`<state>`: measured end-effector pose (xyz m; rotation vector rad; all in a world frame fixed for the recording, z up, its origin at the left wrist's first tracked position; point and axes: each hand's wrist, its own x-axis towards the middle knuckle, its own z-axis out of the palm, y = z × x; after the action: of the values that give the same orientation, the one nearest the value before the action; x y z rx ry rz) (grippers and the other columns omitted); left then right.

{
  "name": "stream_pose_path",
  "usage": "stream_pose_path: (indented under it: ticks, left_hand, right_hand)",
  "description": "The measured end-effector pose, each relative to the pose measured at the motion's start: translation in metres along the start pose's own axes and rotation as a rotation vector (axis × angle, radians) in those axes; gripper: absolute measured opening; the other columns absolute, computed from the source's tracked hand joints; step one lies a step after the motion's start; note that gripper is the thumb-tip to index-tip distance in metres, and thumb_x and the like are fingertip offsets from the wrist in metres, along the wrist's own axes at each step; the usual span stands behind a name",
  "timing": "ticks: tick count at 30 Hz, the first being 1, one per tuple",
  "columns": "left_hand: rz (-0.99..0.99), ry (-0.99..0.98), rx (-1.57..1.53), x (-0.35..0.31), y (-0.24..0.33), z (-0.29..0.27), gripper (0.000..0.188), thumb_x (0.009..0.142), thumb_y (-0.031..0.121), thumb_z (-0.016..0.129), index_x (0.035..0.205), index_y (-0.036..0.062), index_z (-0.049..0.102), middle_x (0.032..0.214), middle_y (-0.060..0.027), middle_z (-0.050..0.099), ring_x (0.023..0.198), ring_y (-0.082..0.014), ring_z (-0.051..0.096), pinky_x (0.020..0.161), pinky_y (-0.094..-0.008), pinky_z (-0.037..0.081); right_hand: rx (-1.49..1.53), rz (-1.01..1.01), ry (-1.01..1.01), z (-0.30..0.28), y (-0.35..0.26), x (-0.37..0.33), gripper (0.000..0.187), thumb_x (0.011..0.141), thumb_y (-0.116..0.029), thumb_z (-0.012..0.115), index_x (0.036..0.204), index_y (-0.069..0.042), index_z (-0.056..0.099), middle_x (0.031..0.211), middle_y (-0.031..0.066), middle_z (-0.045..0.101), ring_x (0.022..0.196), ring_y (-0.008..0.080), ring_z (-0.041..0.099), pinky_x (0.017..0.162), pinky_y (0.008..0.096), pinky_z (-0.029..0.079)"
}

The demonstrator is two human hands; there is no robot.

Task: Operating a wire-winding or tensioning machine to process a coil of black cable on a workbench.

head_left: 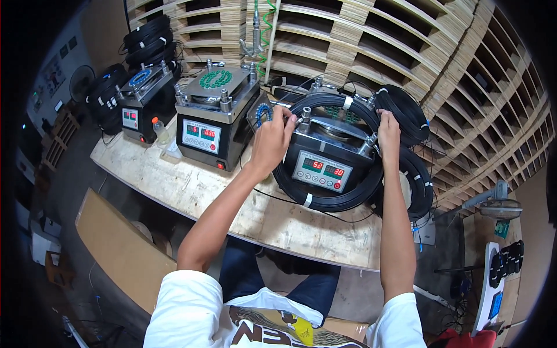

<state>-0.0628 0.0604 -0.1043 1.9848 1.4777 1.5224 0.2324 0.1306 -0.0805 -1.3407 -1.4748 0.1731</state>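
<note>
A large coil of black cable (343,204), tied with white bands, rings the front and top of a polishing machine (351,156) with a lit red and green display. My left hand (272,144) is at the coil's upper left side, its fingers closed on it beside a metal corner post (306,116). At the upper right side, my right hand (388,134) has its fingers curled around the coil. The grip there is partly hidden behind the fingers. Loose cable strands hang below the coil, over the bench front.
Two similar machines, one with green rings (216,79) on top and one with blue (140,78), stand leftward on the wooden bench (249,203). A small orange-capped bottle (159,130) sits between them. More black coils (401,116) lie right. Wooden shelving (371,35) rises behind.
</note>
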Motion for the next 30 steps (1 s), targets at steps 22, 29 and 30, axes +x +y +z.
stream_pose_path:
  ticks: [22, 29, 30]
  left_hand:
    - [0.208, 0.169, 0.378, 0.016, 0.011, 0.042, 0.084, 0.079, 0.065, 0.070, 0.139, 0.0102, 0.049, 0.132, -0.0194, 0.045, 0.122, -0.0376, 0.042, 0.105, -0.0518, 0.030]
    - [0.217, 0.139, 0.361, 0.016, 0.007, 0.043, 0.084, 0.082, 0.065, 0.067, 0.142, 0.0106, 0.047, 0.139, -0.0215, 0.045, 0.128, -0.0395, 0.044, 0.106, -0.0536, 0.032]
    - [0.198, 0.111, 0.336, 0.016, 0.009, 0.045, 0.084, 0.082, 0.065, 0.066, 0.142, 0.0106, 0.047, 0.140, -0.0222, 0.045, 0.129, -0.0403, 0.044, 0.105, -0.0547, 0.033]
  right_hand:
    - [-0.259, 0.199, 0.333, -0.018, -0.039, -0.094, 0.029, 0.098, -0.032, 0.060, 0.090, -0.005, 0.055, 0.066, 0.0131, 0.065, 0.064, 0.0373, 0.064, 0.059, 0.0487, 0.045]
    - [0.039, 0.100, 0.381, -0.007, -0.021, -0.103, 0.024, 0.094, -0.012, 0.063, 0.107, -0.003, 0.046, 0.084, 0.0117, 0.056, 0.076, 0.0248, 0.056, 0.070, 0.0385, 0.045]
    - [0.014, 0.003, 0.397, -0.009, -0.014, -0.104, 0.026, 0.092, -0.011, 0.064, 0.109, -0.002, 0.047, 0.092, 0.0116, 0.053, 0.082, 0.0230, 0.052, 0.075, 0.0367, 0.044]
